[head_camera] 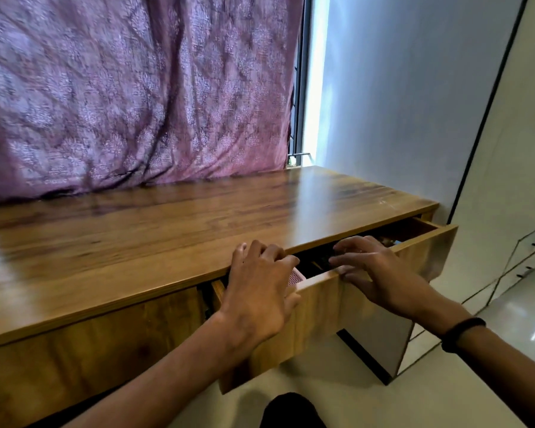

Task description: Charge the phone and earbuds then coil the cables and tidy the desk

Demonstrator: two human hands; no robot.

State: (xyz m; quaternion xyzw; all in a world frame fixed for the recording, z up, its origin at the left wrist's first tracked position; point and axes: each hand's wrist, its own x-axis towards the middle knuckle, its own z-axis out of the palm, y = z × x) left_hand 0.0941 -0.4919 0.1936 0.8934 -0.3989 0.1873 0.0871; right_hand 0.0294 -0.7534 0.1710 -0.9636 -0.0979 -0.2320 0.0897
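both hands at a partly open desk drawer

the drawer (380, 264), set under the right end of the wooden desk (173, 230), is pulled partway out, and its inside is mostly dark; a small pink perforated object (296, 277) shows at the near left, just behind the drawer front, and some dark clutter lies further right, too dim to name. no phone, earbuds or cables can be made out. the left hand (260, 285) lies over the drawer's left corner with fingers loosely bent onto the desk edge, beside the pink object; whether it holds that object cannot be told. the right hand (374, 270) reaches over the drawer front with fingers spread and straight, tips inside the drawer, gripping nothing visible. a black band (462, 333) circles the right wrist. a purple patterned curtain (130, 88) hangs behind the desk.
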